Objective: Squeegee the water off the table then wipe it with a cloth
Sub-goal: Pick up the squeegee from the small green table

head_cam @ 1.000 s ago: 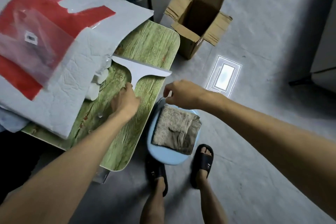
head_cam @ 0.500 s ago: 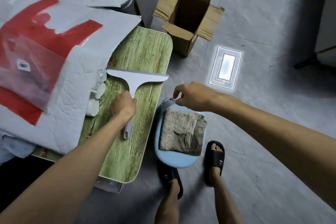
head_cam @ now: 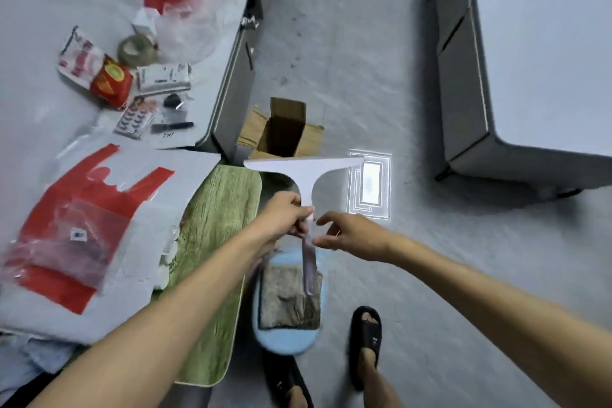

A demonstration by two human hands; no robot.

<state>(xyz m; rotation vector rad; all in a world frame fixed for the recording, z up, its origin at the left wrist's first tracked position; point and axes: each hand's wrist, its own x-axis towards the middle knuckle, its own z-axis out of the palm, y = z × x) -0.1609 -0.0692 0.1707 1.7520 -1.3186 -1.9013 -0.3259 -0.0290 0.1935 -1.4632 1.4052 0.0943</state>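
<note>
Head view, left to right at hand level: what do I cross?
Red bag → green table → left hand → right hand. The squeegee overlaps both hands, so it is left out.

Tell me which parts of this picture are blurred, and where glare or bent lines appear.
Head view: motion blur smears the cloth and the blue stool under it, while the squeegee is sharper; a ringed reflection glares on the floor; the wide lens bows the edges of the grey cabinet.
</note>
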